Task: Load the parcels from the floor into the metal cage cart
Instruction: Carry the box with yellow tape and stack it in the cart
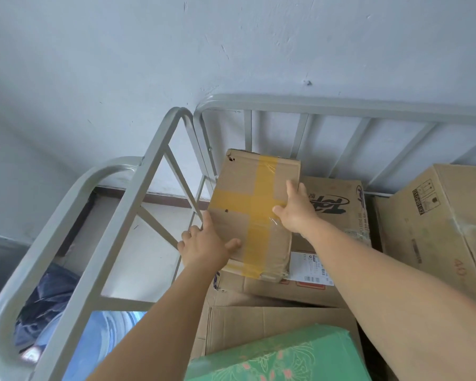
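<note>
Wall: pale, scuffed, filling my view from nine o'clock round to three o'clock, right behind the cart.
Cart: grey metal cage; its barred back rail runs along twelve to two o'clock, and its side frame slants from eleven o'clock down to seven o'clock.
Big box: plain cardboard with a printed label, at three o'clock inside the cart, just beside the printed box.
Printed box: cardboard with dark lettering and a white shipping label, at the centre of the cart, under the parcel.
Flat cardboard: at five o'clock, below the printed box.
Green packet: patterned, at six o'clock, lying on the flat cardboard.
Parcel: brown box crossed with yellow tape, at the centre of my view, inside the cart against its left corner, resting on the printed box, tilted.
Blue bag: dark plastic, at eight o'clock, outside the cart frame.
Left hand: I see it holding the parcel's near left corner, fingers curled round the edge, thumb on top.
Right hand: I see it holding the parcel's right edge, fingers over the side, thumb spread on the taped top.
</note>
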Demonstrator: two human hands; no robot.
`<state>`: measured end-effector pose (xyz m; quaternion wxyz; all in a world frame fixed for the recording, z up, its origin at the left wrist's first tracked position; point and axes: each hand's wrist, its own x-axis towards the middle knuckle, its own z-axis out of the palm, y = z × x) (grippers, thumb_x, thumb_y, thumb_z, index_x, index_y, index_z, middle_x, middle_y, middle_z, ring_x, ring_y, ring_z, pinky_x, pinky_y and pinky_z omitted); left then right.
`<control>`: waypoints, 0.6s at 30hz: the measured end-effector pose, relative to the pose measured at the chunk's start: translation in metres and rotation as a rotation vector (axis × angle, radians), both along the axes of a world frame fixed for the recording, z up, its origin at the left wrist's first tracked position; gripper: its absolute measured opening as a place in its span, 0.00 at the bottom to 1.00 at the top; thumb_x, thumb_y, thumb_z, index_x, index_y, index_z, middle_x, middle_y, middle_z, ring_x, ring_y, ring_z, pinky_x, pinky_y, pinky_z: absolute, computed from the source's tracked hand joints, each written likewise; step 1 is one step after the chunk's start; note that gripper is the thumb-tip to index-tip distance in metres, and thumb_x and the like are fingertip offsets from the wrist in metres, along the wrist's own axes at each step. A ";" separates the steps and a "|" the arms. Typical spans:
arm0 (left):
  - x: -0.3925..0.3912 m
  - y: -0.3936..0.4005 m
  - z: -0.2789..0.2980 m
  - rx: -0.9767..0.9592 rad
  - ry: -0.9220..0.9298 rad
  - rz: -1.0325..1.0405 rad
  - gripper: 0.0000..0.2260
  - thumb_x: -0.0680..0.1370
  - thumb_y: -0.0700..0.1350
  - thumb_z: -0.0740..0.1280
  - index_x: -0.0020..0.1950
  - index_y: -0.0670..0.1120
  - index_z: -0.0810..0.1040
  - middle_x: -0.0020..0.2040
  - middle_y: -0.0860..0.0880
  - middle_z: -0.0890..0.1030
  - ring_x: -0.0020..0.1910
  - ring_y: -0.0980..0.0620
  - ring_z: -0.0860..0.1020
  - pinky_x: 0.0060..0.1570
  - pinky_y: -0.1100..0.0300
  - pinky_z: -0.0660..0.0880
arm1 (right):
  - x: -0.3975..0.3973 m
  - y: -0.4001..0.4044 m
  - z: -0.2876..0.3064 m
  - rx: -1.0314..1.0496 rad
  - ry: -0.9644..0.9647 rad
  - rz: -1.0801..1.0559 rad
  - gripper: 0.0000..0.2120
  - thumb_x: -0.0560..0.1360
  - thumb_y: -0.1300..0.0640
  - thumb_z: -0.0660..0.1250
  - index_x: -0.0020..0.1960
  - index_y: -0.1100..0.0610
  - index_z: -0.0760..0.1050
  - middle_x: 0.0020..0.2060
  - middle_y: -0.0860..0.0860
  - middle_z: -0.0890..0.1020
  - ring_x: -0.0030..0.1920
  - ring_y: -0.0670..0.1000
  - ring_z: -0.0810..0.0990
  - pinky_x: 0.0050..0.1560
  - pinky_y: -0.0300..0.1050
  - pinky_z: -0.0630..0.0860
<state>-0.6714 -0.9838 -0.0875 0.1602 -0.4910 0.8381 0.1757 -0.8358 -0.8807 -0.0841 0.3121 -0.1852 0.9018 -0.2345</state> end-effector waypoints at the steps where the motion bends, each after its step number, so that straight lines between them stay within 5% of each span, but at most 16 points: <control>1: 0.001 0.000 0.001 0.009 0.006 -0.008 0.43 0.74 0.66 0.63 0.79 0.50 0.44 0.72 0.43 0.67 0.71 0.41 0.63 0.68 0.48 0.59 | 0.005 0.004 0.001 0.008 -0.017 0.011 0.38 0.81 0.55 0.61 0.80 0.50 0.40 0.79 0.52 0.38 0.78 0.56 0.53 0.72 0.50 0.60; 8: 0.035 0.025 0.022 0.119 0.057 -0.122 0.39 0.74 0.64 0.64 0.78 0.47 0.53 0.74 0.46 0.62 0.71 0.44 0.65 0.69 0.48 0.61 | 0.052 0.053 0.023 -0.007 -0.115 0.102 0.39 0.81 0.46 0.60 0.80 0.54 0.40 0.80 0.48 0.42 0.79 0.52 0.47 0.76 0.51 0.51; 18: 0.132 0.094 0.076 0.434 0.051 -0.353 0.32 0.74 0.62 0.67 0.74 0.49 0.67 0.70 0.49 0.72 0.66 0.49 0.72 0.63 0.57 0.68 | 0.135 0.162 0.065 -0.019 -0.141 0.006 0.36 0.80 0.44 0.62 0.80 0.54 0.50 0.79 0.51 0.55 0.77 0.54 0.57 0.75 0.53 0.58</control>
